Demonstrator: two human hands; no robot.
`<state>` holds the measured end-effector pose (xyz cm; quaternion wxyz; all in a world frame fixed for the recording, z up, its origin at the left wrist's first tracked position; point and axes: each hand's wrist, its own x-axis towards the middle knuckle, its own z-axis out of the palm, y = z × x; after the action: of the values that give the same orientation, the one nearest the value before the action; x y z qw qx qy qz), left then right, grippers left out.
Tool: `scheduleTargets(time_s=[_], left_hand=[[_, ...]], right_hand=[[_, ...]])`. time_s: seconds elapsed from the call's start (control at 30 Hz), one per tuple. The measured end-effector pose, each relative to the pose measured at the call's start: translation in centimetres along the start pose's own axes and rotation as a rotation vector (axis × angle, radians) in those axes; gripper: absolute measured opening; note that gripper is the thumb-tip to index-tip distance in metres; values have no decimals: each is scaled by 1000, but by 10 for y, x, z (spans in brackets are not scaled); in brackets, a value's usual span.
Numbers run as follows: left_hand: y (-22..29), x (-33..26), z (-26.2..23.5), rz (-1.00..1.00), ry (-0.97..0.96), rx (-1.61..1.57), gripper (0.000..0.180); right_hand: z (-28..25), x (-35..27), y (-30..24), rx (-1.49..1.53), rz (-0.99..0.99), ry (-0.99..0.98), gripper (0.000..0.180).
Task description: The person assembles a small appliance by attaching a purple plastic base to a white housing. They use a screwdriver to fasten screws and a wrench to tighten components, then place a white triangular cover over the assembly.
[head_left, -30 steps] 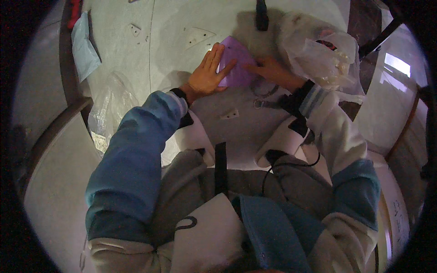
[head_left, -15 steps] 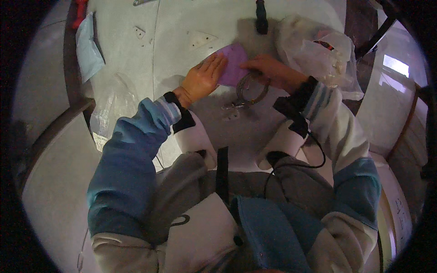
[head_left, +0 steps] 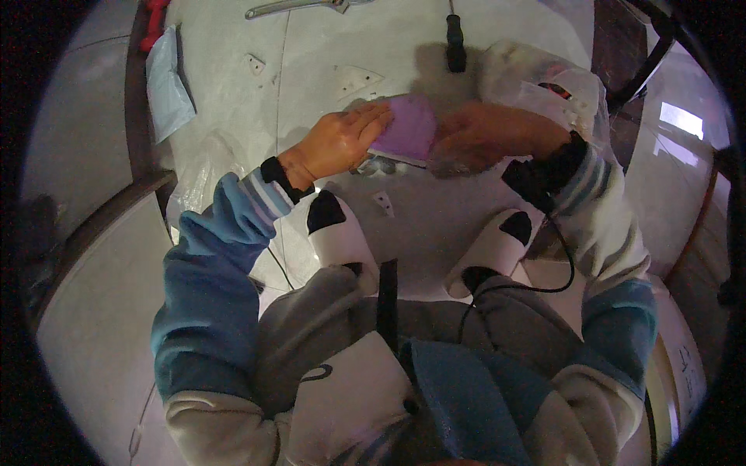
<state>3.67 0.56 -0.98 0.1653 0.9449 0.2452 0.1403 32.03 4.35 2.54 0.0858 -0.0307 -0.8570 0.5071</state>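
Observation:
A flat purple piece (head_left: 410, 130), cloth or thin sheet by its look, lies between my two hands over the pale floor. The fingers of my left hand (head_left: 336, 145) are held together over its left edge, gripping it. My right hand (head_left: 497, 133), dark and smeared by motion, is at its right edge; I cannot tell how its fingers are bent. From under the purple piece's lower edge pokes a shiny greyish thing (head_left: 381, 165), mostly covered and too unclear to name.
A screwdriver (head_left: 455, 48) and a wrench (head_left: 307, 7) lie beyond my hands. A clear plastic bag with things inside (head_left: 579, 93) is at right. Small pale plates (head_left: 357, 80) lie about. At left are a light blue packet (head_left: 169, 89) and crumpled clear plastic (head_left: 206, 172).
The view has shifted slightly, bringing more of the wrench in. My right hand has moved right and a little nearer. The braided loop seen below it before no longer shows.

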Motion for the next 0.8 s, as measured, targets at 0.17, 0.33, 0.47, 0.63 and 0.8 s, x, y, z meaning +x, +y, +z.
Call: scheduleTargets(time_s=[0.17, 0.33, 0.47, 0.63, 0.8], left_hand=[[9, -4, -20, -115, -105, -212, 57], [18, 0, -56, -390, -131, -535, 48], [37, -5, -80, -885, -84, -973, 36], [60, -11, -86, -1139, 123, -1377, 34], [75, -10, -87, -1256, 187, -1459, 31]], right_hand=[[-13, -4, -25, 474, 968, -241, 53], [-30, -10, -48, 401, 776, -184, 35], [-28, -6, -42, 288, 673, 374, 38], [-13, 16, -34, 376, 911, 1229, 39], [7, 41, -82, -644, 330, 698, 52]])
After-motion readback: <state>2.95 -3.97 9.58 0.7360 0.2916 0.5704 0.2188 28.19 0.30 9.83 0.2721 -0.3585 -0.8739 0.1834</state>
